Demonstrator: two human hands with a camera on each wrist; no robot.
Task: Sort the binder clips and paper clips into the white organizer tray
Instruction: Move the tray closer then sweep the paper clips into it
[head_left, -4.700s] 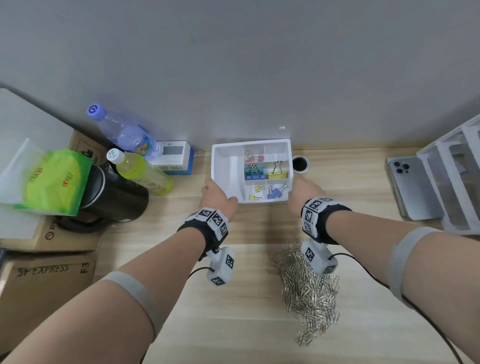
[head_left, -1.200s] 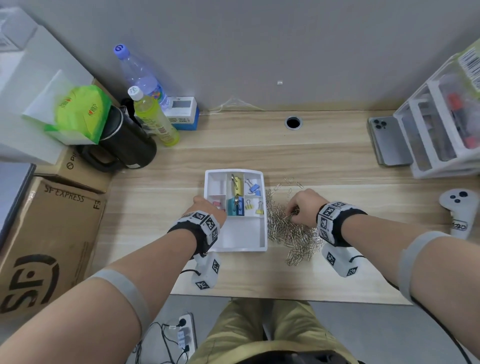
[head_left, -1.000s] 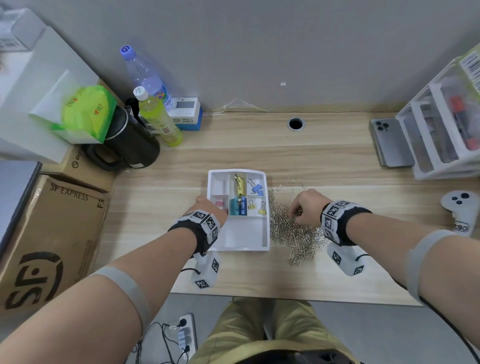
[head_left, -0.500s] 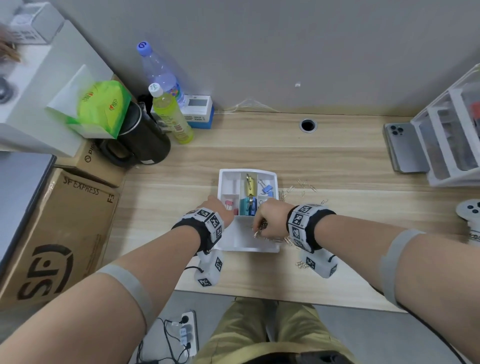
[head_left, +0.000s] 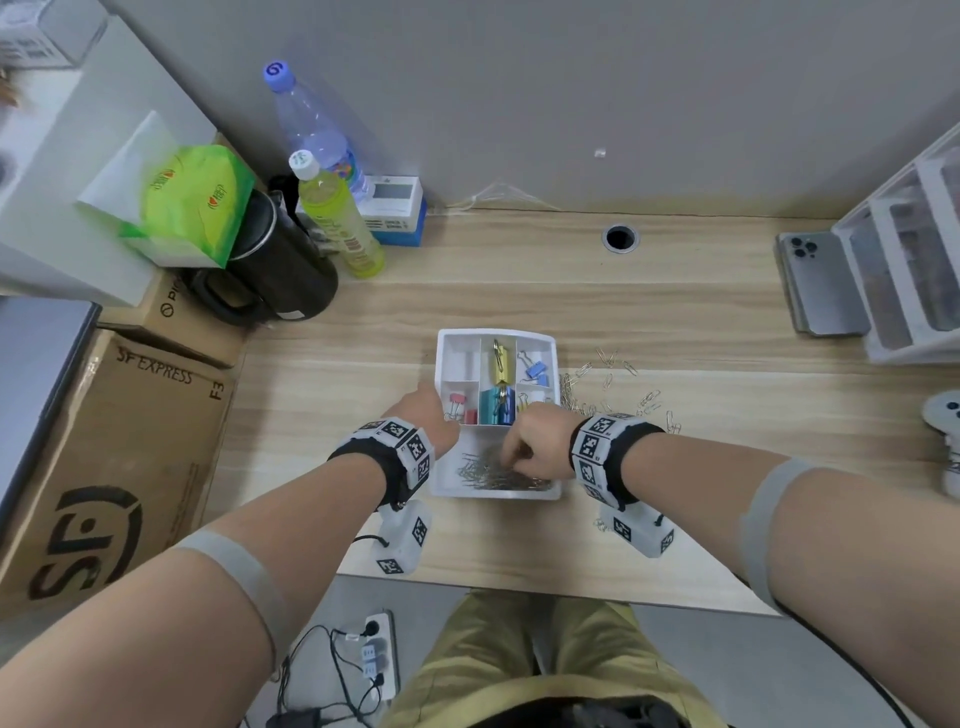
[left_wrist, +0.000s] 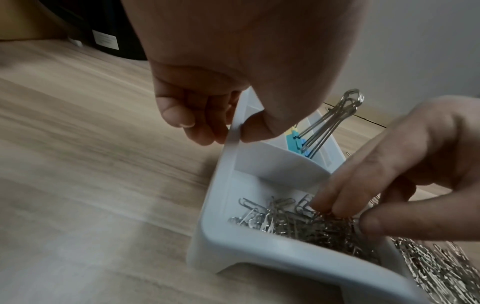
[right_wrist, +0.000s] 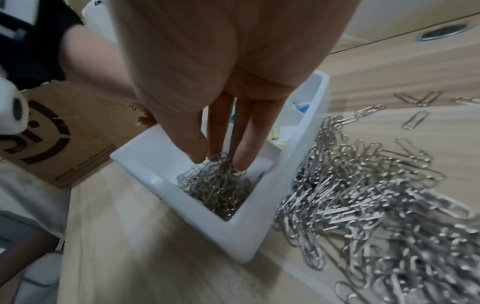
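The white organizer tray (head_left: 495, 333) lies near the desk's front edge. Its small compartments hold yellow (head_left: 501, 365), blue (head_left: 535, 370), teal (head_left: 491, 407) and pink (head_left: 456, 404) binder clips. My left hand (head_left: 430, 420) pinches the tray's left wall (left_wrist: 232, 131), thumb inside and fingers outside. My right hand (head_left: 531, 447) reaches into the large near compartment and pinches a bunch of silver paper clips (right_wrist: 217, 181) between thumb and fingers (right_wrist: 244, 158). More paper clips (right_wrist: 363, 197) lie heaped on the desk just right of the tray (right_wrist: 246, 226).
A black jug (head_left: 283, 275), two bottles (head_left: 337, 218) and cardboard boxes (head_left: 119, 441) crowd the left. A phone (head_left: 818, 288) and clear drawer unit (head_left: 909, 249) stand at the right, a white controller (head_left: 946, 415) beside them. A cable hole (head_left: 620, 238) sits behind.
My right hand left the loose pile on the right and moved into the tray's large compartment with a bunch of paper clips. My left hand kept hold of the tray's left wall.
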